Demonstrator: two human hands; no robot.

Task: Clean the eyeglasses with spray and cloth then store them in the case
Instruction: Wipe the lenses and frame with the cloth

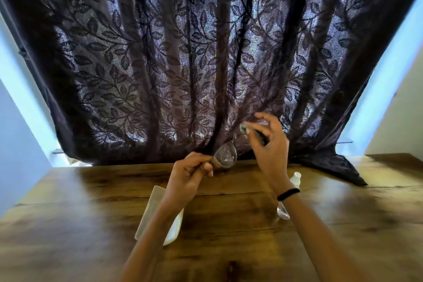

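Both raised: left hand (191,173) grips eyeglasses (225,155) (right hand (270,142) pinches cloth (253,131)).

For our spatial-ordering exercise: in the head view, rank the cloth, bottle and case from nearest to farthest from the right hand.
1. Cloth: pinched in the right hand's fingers.
2. Bottle: on the table, just right of that wrist.
3. Case: on the table, far left, under the left forearm.
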